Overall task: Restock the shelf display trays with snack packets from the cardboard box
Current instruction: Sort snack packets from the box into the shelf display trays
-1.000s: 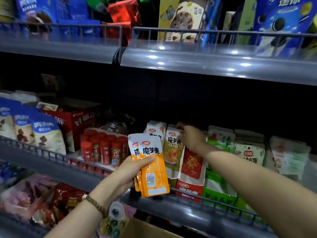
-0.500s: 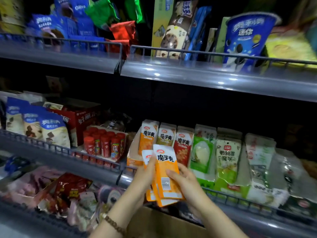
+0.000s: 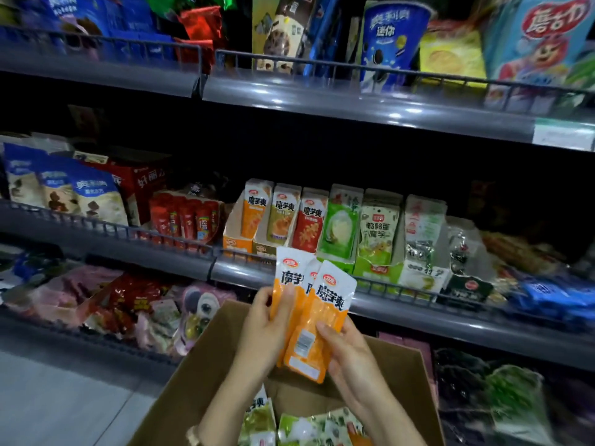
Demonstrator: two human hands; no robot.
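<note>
- I see a grey shelf unit filling the view. Its middle shelf (image 3: 418, 305) has a wire rail along the front edge, and the upper shelf (image 3: 354, 104) carries biscuit boxes and tubs.
- Below my view sits the open cardboard box (image 3: 206, 375), in front of the lower shelves. Loose green and white snack packets (image 3: 309, 426) lie on its bottom.
- A row of display trays stands side by side on the middle shelf behind the rail. The orange tray (image 3: 236, 244) is at the left end, with one orange packet (image 3: 256, 207) upright in it. Its neighbours hold tan, red and green packets.
- A fan of orange snack packets (image 3: 325, 304) is held up over the box, just in front of the rail and below the orange and tan trays. I make out three, overlapping.
- The left hand (image 3: 260, 329) grips the fan's left side, thumb pressed on the front of the leftmost packet and fingers behind.
- The right hand (image 3: 351, 352) pinches the front packet at its lower right corner, thumb on top and fingers curled beneath.
</note>
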